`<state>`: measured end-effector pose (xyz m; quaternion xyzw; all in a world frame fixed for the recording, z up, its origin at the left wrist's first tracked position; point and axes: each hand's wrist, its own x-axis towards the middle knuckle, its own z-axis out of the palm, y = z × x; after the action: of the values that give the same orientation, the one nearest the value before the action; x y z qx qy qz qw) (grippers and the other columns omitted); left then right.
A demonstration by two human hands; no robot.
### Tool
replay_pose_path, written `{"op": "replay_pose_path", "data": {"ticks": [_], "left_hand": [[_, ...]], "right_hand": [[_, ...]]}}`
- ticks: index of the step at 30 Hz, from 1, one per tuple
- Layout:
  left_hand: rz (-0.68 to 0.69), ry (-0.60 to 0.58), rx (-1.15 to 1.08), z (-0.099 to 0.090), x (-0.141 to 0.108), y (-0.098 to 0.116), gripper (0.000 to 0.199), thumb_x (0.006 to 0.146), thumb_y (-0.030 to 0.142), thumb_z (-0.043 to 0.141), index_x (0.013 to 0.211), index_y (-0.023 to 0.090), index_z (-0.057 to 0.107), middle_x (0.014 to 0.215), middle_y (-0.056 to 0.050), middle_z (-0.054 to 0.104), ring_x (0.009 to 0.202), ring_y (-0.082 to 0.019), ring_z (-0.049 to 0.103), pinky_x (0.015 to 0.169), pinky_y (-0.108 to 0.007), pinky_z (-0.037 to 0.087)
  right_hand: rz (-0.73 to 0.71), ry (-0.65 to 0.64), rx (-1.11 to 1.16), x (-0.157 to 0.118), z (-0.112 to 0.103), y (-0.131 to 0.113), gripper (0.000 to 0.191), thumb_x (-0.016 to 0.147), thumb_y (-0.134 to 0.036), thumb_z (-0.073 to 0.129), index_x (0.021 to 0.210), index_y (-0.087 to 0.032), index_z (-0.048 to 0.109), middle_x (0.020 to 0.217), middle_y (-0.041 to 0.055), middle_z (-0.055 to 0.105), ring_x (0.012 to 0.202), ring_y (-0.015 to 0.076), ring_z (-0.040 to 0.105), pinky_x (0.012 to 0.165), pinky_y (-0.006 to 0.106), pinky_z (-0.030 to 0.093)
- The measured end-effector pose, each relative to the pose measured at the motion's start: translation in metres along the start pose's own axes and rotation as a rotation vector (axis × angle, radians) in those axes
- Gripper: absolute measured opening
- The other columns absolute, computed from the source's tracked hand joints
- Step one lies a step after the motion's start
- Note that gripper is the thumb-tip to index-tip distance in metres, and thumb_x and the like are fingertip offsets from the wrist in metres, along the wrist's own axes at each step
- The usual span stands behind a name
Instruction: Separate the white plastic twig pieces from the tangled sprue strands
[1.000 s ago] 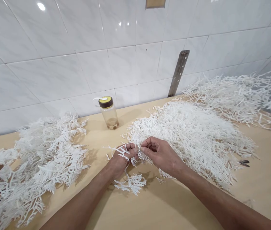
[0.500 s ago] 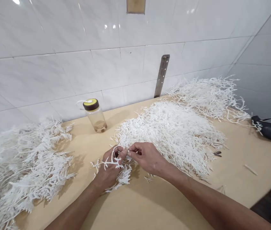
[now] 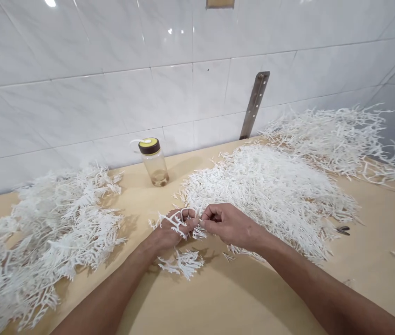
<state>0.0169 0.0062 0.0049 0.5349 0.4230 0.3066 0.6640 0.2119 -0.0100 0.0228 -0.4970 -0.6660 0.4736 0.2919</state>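
White branching plastic sprig [image 3: 170, 220] sits clasped in the left hand [image 3: 169, 232]; right hand [image 3: 230, 225] pinches its tip, best gripped close, mid-bench.

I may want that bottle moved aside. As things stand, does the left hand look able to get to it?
Probably yes. The bottle stands upright on bare tabletop just beyond the left hand, with no pile between them. But that hand grips a white sprig, so it isn't free.
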Motion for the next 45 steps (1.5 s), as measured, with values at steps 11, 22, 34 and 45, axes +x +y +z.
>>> {"op": "replay_pose_path", "data": {"ticks": [11, 22, 34, 45], "left_hand": [[0.0, -0.085, 0.095, -0.004, -0.003, 0.001, 0.037, 0.065, 0.044, 0.082, 0.079, 0.017, 0.06, 0.064, 0.004, 0.051, 0.055, -0.008, 0.042, 0.052, -0.021, 0.032], [-0.001, -0.069, 0.13, 0.006, -0.005, 0.009, 0.04, 0.072, 0.052, 0.072, 0.074, 0.017, 0.053, 0.059, 0.005, 0.043, 0.052, -0.007, 0.035, 0.05, -0.021, 0.028], [0.008, -0.012, 0.025, 0.007, -0.001, 0.001, 0.036, 0.072, 0.044, 0.075, 0.07, 0.017, 0.052, 0.06, 0.004, 0.047, 0.053, -0.008, 0.042, 0.052, -0.022, 0.032], [0.012, 0.1, -0.103, 0.005, 0.002, -0.004, 0.044, 0.067, 0.052, 0.08, 0.072, 0.017, 0.054, 0.061, 0.003, 0.054, 0.052, -0.007, 0.044, 0.05, -0.021, 0.029]], "right_hand": [[-0.043, -0.033, -0.129, 0.002, -0.004, 0.007, 0.016, 0.082, -0.033, 0.063, 0.077, -0.018, 0.066, 0.07, 0.0028, 0.064, 0.06, 0.0145, 0.054, 0.053, 0.025, 0.038], [-0.066, 0.113, -0.308, -0.001, 0.0, 0.001, 0.017, 0.085, -0.033, 0.057, 0.074, -0.02, 0.058, 0.071, 0.0023, 0.061, 0.064, 0.0162, 0.052, 0.058, 0.029, 0.038], [-0.286, 0.461, -0.528, 0.004, -0.005, 0.009, 0.013, 0.088, -0.014, 0.046, 0.078, -0.019, 0.052, 0.08, 0.0043, 0.057, 0.059, 0.0129, 0.047, 0.058, 0.029, 0.038], [-0.122, 0.169, -0.288, 0.0, 0.003, -0.001, 0.024, 0.09, -0.039, 0.056, 0.086, -0.021, 0.072, 0.072, 0.0007, 0.066, 0.057, 0.0129, 0.05, 0.054, 0.027, 0.039]]}}
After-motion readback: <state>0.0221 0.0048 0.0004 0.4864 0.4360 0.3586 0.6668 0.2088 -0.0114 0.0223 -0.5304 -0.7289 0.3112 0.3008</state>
